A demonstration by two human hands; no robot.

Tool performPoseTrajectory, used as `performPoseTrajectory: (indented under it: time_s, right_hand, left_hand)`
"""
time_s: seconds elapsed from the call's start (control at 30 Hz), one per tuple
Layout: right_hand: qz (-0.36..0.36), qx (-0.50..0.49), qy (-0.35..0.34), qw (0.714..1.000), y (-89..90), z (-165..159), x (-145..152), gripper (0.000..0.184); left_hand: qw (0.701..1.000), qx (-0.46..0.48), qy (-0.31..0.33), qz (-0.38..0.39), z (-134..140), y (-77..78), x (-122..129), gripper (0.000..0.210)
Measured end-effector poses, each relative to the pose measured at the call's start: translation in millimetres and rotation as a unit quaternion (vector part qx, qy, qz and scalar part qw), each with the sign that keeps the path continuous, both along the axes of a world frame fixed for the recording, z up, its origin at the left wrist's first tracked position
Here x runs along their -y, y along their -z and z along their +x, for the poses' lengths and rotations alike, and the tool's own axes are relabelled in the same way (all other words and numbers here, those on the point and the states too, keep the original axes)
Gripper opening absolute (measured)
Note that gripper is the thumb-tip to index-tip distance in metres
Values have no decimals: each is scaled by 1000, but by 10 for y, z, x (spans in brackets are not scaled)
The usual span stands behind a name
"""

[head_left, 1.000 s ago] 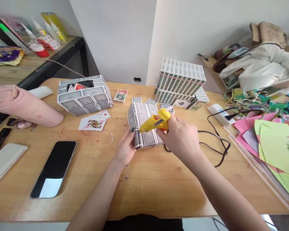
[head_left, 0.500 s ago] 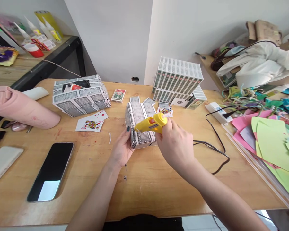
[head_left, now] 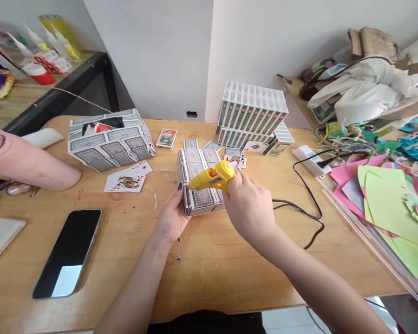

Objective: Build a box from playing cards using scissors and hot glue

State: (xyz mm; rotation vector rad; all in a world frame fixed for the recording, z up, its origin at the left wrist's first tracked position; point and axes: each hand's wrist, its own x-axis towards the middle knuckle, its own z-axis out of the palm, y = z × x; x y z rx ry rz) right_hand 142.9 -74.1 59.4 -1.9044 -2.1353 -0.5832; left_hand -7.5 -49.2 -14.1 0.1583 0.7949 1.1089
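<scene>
My left hand (head_left: 172,211) grips the near left corner of a box covered in playing cards (head_left: 204,199), its thumb along the left side. The box's patterned card backs face up. In my right hand (head_left: 249,199) is a yellow hot glue gun (head_left: 212,178), its small light glowing orange and a glue stick at its rear. The nozzle points left, at the box's left edge close to my left thumb; whether it touches I cannot tell. Behind the box lie loose cards (head_left: 191,144), and a red and green card pack (head_left: 166,138) sits further left.
A larger card-covered box (head_left: 111,141) stands back left, beside face-up cards (head_left: 125,182). Stacked card packs (head_left: 252,111) rise at the back. A phone (head_left: 69,253) lies front left. The black cord (head_left: 313,195) loops right, near a power strip (head_left: 308,157) and coloured paper (head_left: 390,199).
The whole view has shifted slightly, so things sit a little further left. Both hands keep their hold, and the glue gun stays over the box's left edge.
</scene>
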Motion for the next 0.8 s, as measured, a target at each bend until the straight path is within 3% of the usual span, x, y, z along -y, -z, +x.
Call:
performPoseTrajectory:
  time_s: [0.23, 0.8]
  right_hand:
    - [-15, -13, -4, 1000, -10, 11, 0, 24]
    - [-127, -9, -7, 992, -172, 49, 74, 23]
  left_hand:
    - [1000, 6, 10, 20, -6, 22, -1, 28]
    - [999, 28, 1, 35, 4, 18, 19, 22]
